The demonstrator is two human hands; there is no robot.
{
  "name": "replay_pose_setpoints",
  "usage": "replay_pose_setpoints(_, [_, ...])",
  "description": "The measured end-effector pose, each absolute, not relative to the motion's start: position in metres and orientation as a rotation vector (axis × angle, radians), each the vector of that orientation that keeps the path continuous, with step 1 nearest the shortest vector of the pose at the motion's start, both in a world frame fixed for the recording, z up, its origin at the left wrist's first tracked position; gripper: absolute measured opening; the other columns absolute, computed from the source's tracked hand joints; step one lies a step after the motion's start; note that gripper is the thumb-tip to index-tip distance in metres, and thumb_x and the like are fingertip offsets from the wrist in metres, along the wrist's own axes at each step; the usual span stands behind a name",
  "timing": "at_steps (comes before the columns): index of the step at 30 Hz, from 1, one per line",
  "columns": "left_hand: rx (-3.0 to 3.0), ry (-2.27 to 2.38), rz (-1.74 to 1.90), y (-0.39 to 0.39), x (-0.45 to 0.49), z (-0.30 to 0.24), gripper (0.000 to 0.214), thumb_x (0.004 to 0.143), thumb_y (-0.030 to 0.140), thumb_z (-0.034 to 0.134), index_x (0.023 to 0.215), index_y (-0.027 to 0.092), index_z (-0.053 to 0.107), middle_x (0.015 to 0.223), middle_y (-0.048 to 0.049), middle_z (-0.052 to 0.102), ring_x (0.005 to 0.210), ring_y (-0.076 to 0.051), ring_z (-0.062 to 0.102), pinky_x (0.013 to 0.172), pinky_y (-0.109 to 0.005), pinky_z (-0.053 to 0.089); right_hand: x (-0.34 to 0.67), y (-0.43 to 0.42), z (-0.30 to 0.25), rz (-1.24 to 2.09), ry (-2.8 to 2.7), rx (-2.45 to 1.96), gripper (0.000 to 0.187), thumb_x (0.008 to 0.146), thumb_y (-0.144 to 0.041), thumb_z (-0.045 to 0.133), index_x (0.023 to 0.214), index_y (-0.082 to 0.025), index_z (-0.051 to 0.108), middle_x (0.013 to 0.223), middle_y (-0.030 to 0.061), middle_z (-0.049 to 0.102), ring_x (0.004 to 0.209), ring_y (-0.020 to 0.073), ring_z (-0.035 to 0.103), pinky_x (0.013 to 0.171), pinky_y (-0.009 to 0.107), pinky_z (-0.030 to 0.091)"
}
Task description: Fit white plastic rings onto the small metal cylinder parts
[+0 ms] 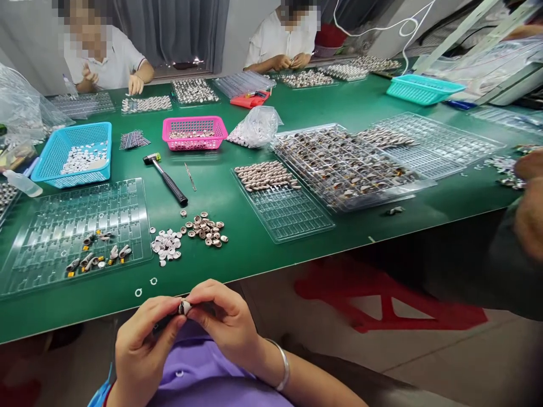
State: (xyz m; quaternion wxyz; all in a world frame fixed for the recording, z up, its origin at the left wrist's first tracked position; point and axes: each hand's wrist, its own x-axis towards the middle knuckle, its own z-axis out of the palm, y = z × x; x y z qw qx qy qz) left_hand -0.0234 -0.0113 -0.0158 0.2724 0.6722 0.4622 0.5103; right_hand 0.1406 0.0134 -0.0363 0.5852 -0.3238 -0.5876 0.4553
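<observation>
Close to my body, just off the near table edge, my left hand [146, 339] and my right hand [224, 319] meet at the fingertips. Thumb and forefinger of each pinch one small earbud part [185, 307], pale with a dark side; the fingers cover most of it. Beyond them on the green table lie a pile of small white caps [167, 244] and a pile of brownish round shells [206, 229]. To the left, a clear tray [38, 226] carries several grey earbud pieces [89, 260] with orange tabs. Two thin white rings [138, 292] lie near the edge.
A hammer [169, 183] and tweezers [190, 176] lie mid-table. Behind are a blue basket [78, 181] and a pink basket [195, 144]. Stacked clear trays [352, 195] stand right of a part-filled tray [292, 220]. Two co-workers sit opposite; another person's hand [530, 209] is at right.
</observation>
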Motion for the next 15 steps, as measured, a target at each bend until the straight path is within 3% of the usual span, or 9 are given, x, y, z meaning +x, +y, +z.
replay_pose_setpoints(15, [1.567,1.253,1.326,-0.01,-0.0184,-0.0135,0.021,0.082,0.023,0.074,0.101,0.031,0.078,0.091,-0.0031,0.075,0.082,-0.017,0.072,0.069,-0.02,0.061,0.1486,0.0116,-0.0353,0.869,-1.472,-0.688,0.018,0.091,-0.014,0.064,0.106,-0.024,0.069,0.088,0.0047,0.069,0.078,0.0145,0.067,0.071,0.025,0.059])
